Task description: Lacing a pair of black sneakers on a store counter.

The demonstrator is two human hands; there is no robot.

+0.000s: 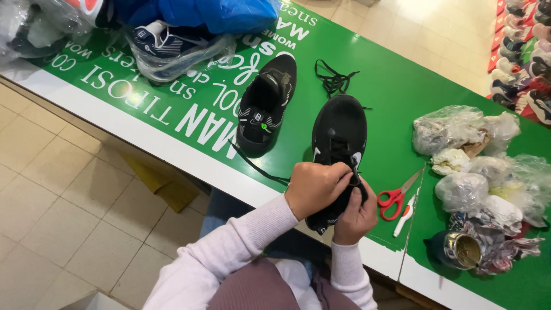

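Gripping the black shoe (338,138) at its near end, both hands (315,186)

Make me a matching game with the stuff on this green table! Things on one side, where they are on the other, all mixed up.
Things:
1. scissors with red handles
2. loose black lace
3. second black shoe
4. shoe being worked on

Places:
A. lying alone to the left, no hand on it
B. under the left hand and right hand
C. just right of the hands
D. on the table beyond the held shoe's toe

Pairs: 1-C, 2-D, 3-A, 4-B
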